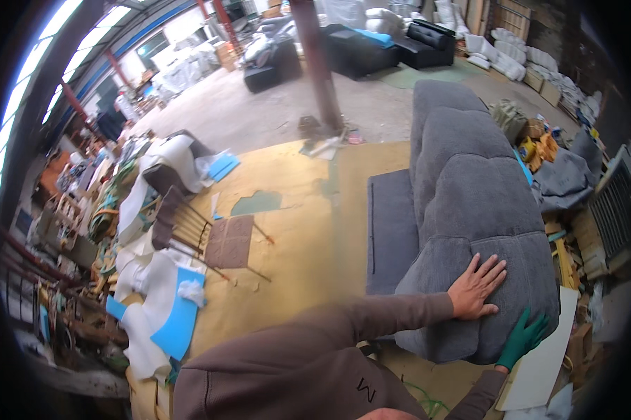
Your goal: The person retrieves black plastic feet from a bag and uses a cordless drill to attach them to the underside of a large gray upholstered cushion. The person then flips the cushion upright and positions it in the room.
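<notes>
A grey corduroy sofa piece (pixel 480 189), padded and tufted into several sections, stands on the right and curves away from me. My left hand (pixel 478 287), bare, lies flat on its near upper surface with the fingers spread. Close by, my right hand (pixel 524 341) wears a green glove and rests on the near right corner of the same piece, fingers stretched out. Neither hand grasps anything. A flat, darker grey panel (pixel 391 231) adjoins the left side of the piece on the floor covering.
A yellowish sheet (pixel 301 210) covers the floor. To the left stands a brown chair (pixel 230 241) beside white and blue foam sheets (pixel 178 315). A red-brown post (pixel 317 70) rises ahead. Piled materials (pixel 574 175) and a white board (pixel 543 364) lie on the right; black sofas (pixel 424 43) stand far back.
</notes>
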Motion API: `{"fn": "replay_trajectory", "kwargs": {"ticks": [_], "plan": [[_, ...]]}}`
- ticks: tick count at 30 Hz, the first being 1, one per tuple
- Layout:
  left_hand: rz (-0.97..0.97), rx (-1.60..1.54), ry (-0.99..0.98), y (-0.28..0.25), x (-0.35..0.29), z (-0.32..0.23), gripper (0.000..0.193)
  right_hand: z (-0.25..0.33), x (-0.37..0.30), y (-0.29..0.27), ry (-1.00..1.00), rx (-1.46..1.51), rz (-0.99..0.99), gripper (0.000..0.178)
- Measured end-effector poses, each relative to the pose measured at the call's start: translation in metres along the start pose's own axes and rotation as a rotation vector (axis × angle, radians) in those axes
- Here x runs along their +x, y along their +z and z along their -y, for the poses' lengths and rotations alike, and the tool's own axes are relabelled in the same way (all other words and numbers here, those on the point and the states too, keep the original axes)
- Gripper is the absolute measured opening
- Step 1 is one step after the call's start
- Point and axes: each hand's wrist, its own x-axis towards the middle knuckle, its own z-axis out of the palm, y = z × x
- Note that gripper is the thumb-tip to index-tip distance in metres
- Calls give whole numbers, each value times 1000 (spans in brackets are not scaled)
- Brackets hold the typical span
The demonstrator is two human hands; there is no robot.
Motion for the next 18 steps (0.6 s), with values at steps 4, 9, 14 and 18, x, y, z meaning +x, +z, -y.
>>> {"fn": "replay_trajectory", "kwargs": {"ticks": [4,9,14,18], "plan": [[-89,41,-142,-6,-5,-18,102,2,-1,4,-45,0,4,68],[-117,100,-300,-7,-24,-40,105,7,1,0,9,89,-2,68],[-173,71,-221,1,-59,-53,102,9,3,-3,15,113,48,69],[-189,15,-153,8,-69,-56,100,-13,6,6,77,74,186,73]]}}
